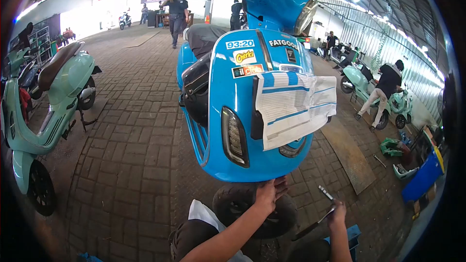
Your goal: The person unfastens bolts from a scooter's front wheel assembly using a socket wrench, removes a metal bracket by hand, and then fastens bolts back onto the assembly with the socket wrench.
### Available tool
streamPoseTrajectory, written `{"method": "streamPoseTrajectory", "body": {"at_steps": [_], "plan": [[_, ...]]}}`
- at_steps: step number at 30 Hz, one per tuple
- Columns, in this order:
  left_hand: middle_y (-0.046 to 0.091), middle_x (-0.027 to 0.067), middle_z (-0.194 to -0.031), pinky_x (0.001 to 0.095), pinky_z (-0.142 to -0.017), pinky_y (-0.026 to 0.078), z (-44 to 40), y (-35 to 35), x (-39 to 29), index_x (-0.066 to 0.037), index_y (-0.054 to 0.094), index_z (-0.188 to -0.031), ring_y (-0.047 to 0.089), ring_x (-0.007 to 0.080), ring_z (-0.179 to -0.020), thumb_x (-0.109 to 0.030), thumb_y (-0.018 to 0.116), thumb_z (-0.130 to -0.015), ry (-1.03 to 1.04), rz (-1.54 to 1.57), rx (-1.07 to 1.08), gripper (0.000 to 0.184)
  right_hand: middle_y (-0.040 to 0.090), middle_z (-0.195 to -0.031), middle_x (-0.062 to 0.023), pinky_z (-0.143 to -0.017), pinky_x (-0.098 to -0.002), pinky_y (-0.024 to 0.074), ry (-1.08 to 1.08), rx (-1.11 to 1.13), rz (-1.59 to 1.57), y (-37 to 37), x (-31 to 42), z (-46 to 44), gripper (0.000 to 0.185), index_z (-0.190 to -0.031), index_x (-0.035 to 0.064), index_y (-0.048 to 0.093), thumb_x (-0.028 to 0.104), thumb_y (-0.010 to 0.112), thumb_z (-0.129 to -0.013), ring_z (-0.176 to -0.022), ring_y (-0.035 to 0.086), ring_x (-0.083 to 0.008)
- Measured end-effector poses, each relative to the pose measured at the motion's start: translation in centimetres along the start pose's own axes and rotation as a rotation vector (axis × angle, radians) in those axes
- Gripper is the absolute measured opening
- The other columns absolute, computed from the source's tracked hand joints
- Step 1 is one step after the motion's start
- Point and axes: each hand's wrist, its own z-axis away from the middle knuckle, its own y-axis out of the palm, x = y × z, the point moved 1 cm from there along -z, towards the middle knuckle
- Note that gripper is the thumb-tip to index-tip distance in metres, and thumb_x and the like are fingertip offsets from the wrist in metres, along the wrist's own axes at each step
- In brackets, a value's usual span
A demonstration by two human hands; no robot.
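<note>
A blue scooter point(276, 165) stands right in front of me, with stickers and a printed paper sheet point(291, 104) on its front panel. Under the panel's lower edge, my left hand point(272, 195) reaches up beside the front tyre point(286, 218); its fingers are partly extended and apart, and no held object shows. Lower right, my right hand point(337, 212) is closed around a ratchet-like metal tool point(325, 192). A dark bar point(313, 228) also extends from that hand toward the lower left. Whether these are one tool is unclear.
Pale green scooters stand at left point(63, 85) and far right point(359, 80), where a person point(388, 82) bends over one. Another person point(177, 14) stands behind. A metal plate point(347, 153), green tray point(390, 146) and blue bin point(420, 179) lie right.
</note>
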Motion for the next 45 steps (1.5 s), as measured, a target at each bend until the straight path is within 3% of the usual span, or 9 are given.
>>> {"method": "streamPoseTrajectory", "body": {"at_steps": [6, 10, 11, 17, 21, 24, 29, 34, 45], "plan": [[0.074, 0.0079, -0.114, 0.0418, -0.087, 0.063, -0.8, -2.0, -0.2, -0.008, 0.066, -0.123, 0.067, 0.0187, -0.090, -0.032, 0.063, -0.105, -0.109, -0.117, 0.078, 0.029, 0.064, -0.074, -0.0041, -0.056, -0.0358, 0.0515, 0.206, 0.294, 0.575, -5.6, -12.2, -6.5, 0.012, -0.096, 0.0079, 0.067, 0.019, 0.064, -0.092, -0.067, 0.064, -0.0176], [0.074, 0.0063, -0.109, 0.0390, -0.084, 0.062, 2.5, -0.8, -1.6, -0.008, 0.067, -0.124, 0.065, 0.0169, -0.084, -0.031, 0.064, -0.104, -0.244, -0.156, 0.114, 0.030, 0.074, -0.080, -0.0157, -0.069, -0.0466, 0.0589, -0.167, 0.458, 1.240, -8.3, -20.9, -7.9, 0.024, -0.099, 0.0045, 0.072, 0.024, 0.073, -0.086, -0.080, 0.075, -0.0330], [0.074, 0.0059, -0.108, 0.0368, -0.083, 0.061, 3.1, -0.9, -1.4, -0.007, 0.067, -0.124, 0.065, 0.0166, -0.082, -0.032, 0.064, -0.105, -0.159, -0.312, 0.111, 0.032, 0.076, -0.087, -0.0203, -0.075, -0.0494, 0.0601, -0.407, 0.510, 1.500, -8.7, -21.9, -7.8, 0.029, -0.101, 0.0034, 0.074, 0.026, 0.077, -0.082, -0.086, 0.076, -0.0385], [0.073, 0.0099, -0.106, 0.0342, -0.085, 0.058, 6.9, -0.2, -2.7, -0.003, 0.064, -0.127, 0.069, 0.0199, -0.088, -0.043, 0.062, -0.106, 0.269, -1.058, 0.427, 0.045, 0.075, -0.099, -0.0251, -0.080, -0.0501, 0.0596, -0.340, 0.615, 1.601, -12.6, -28.5, -12.4, 0.032, -0.105, 0.0021, 0.077, 0.020, 0.080, -0.079, -0.095, 0.074, -0.0422], [0.071, 0.0195, -0.118, 0.0488, -0.096, 0.055, 10.4, 0.0, -4.8, -0.004, 0.057, -0.139, 0.070, 0.0353, -0.112, -0.045, 0.059, -0.106, 0.535, -1.853, 0.638, 0.053, 0.074, -0.094, -0.0130, -0.074, -0.0433, 0.0599, -0.249, 0.166, 0.729, -5.2, -19.6, -10.6, 0.014, -0.097, -0.0004, 0.074, 0.002, 0.074, -0.084, -0.085, 0.074, -0.0301], [0.067, 0.0226, -0.127, 0.0557, -0.101, 0.051, 10.5, -2.4, -5.6, -0.006, 0.051, -0.147, 0.064, 0.0427, -0.121, -0.046, 0.058, -0.105, 0.194, -2.076, 0.814, 0.058, 0.073, -0.093, -0.0114, -0.077, -0.0371, 0.0584, -0.196, 0.278, 0.578, 2.0, -8.9, -7.5, 0.018, -0.107, -0.0023, 0.070, -0.002, 0.069, -0.089, -0.085, 0.073, -0.0231], [0.068, 0.0218, -0.124, 0.0530, -0.101, 0.052, 10.8, -1.8, -6.4, -0.006, 0.053, -0.146, 0.065, 0.0426, -0.120, -0.046, 0.062, -0.102, 0.245, -2.158, 0.681, 0.060, 0.075, -0.108, -0.0148, -0.082, -0.0360, 0.0578, -0.374, 0.706, 0.851, 12.9, 1.7, 2.6, 0.026, -0.117, -0.0030, 0.068, 0.000, 0.070, -0.092, -0.092, 0.074, -0.0219], [0.071, 0.0202, -0.124, 0.0526, -0.097, 0.057, 10.8, -3.1, -6.6, -0.005, 0.058, -0.140, 0.068, 0.0399, -0.116, -0.041, 0.067, -0.098, 0.435, -2.043, 0.695, 0.056, 0.075, -0.110, -0.0174, -0.090, -0.0381, 0.0564, -0.442, 0.922, 0.805, 20.4, -0.4, 11.5, 0.035, -0.126, -0.0032, 0.063, 0.008, 0.074, -0.094, -0.106, 0.073, -0.0247], [0.067, 0.0216, -0.133, 0.0530, -0.103, 0.052, 13.9, -6.6, -9.3, -0.003, 0.055, -0.143, 0.063, 0.0427, -0.124, -0.047, 0.063, -0.100, 0.250, -2.112, 0.598, 0.061, 0.075, -0.092, -0.0087, -0.074, -0.0284, 0.0544, -0.573, 0.599, 0.415, 23.2, -3.5, 13.6, 0.027, -0.115, -0.0065, 0.067, 0.006, 0.077, -0.094, -0.084, 0.070, -0.0115]]}}
